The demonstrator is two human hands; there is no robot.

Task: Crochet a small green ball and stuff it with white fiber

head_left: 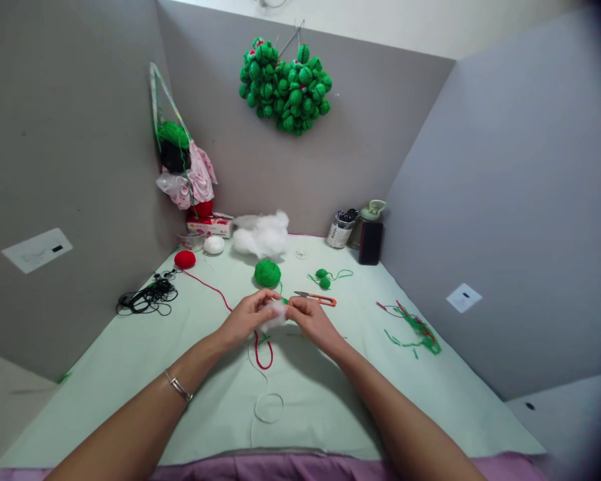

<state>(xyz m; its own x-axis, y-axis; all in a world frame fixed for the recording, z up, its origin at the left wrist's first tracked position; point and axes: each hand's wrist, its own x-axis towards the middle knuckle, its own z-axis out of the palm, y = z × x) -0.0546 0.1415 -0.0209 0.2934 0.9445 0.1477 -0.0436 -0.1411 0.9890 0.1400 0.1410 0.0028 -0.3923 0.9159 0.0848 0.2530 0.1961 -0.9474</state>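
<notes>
Over the middle of the table, my left hand (pixel 248 316) is closed, its fingers pinching a small tuft of white stuffing (pixel 274 316). My right hand (pixel 310 318) is closed too, its fingertips at the right side of the tuft by a small green crocheted piece (pixel 285 301), mostly hidden between the hands. A green yarn ball (pixel 267 273) lies just beyond my hands. Orange-handled thread snips (pixel 325 300) rest beyond my right hand. Under my left hand, red yarn (pixel 264 366) loops on the cloth, near a thin white thread (pixel 269 421).
White stuffing (pixel 263 235) is heaped at the back. Left are a red ball (pixel 185 259), a white ball (pixel 214 245) and tangled black yarn (pixel 150 296). Small green pieces (pixel 324 283) and yarn scraps (pixel 421 331) lie right, with a phone (pixel 370 243) upright behind. Grey panels enclose the table.
</notes>
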